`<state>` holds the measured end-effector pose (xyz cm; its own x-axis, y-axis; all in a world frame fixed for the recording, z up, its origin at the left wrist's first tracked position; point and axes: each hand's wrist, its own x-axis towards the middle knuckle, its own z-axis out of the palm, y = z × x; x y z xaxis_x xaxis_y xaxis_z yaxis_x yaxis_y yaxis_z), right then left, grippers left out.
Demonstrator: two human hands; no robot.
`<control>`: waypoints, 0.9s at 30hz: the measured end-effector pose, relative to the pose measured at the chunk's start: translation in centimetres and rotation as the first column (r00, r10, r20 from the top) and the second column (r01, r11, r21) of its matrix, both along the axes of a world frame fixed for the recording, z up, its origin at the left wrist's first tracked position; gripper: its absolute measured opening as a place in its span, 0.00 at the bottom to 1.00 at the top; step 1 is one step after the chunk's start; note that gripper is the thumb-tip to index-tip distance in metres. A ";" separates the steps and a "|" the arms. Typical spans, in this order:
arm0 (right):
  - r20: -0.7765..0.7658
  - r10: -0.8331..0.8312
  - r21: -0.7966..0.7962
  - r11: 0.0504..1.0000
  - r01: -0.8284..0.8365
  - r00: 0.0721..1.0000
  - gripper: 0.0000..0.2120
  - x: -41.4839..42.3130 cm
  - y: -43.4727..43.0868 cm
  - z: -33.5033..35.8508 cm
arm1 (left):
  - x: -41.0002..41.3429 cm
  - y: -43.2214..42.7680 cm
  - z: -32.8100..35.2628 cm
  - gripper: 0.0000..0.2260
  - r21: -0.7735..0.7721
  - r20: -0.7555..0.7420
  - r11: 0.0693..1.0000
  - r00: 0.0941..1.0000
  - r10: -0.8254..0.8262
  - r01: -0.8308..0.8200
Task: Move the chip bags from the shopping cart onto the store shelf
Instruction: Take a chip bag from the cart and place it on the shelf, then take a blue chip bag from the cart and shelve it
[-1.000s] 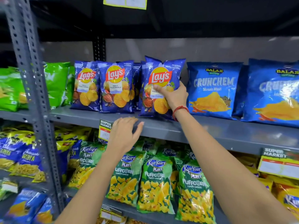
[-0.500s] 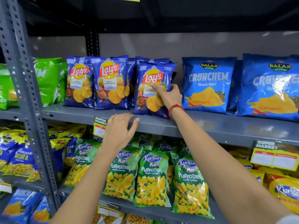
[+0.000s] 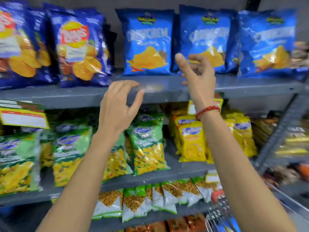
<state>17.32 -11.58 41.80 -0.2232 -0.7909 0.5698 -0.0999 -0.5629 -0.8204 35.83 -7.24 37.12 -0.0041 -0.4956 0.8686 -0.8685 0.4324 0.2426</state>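
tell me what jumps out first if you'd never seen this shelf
Two bare arms reach up the middle, both empty: the left hand spread by the shelf edge, the right hand, with a red wrist thread, open in front of the bright blue bags standing in a row on the top shelf. Dark blue Lay's bags stand at upper left, with green bags and yellow bags on the shelf below.

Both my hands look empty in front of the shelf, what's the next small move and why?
Probably drop the right hand down toward the cart at lower right for another bag. Both it and the left hand are open and hold nothing, and the Lay's bag already stands on the shelf.
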 end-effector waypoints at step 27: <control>-0.099 -0.680 0.934 0.188 0.303 0.727 0.27 -35.2 13.1 -45.7 | -42.9 -5.1 -40.1 0.23 0.967 -0.193 0.032 0.806 -0.560 0.253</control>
<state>-17.88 1.55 -3.87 -0.7533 -0.4008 -0.5215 0.2628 0.5435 -0.7972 -7.02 -12.36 -3.01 -0.5933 -0.7328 -0.3332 -0.7205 0.2988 0.6258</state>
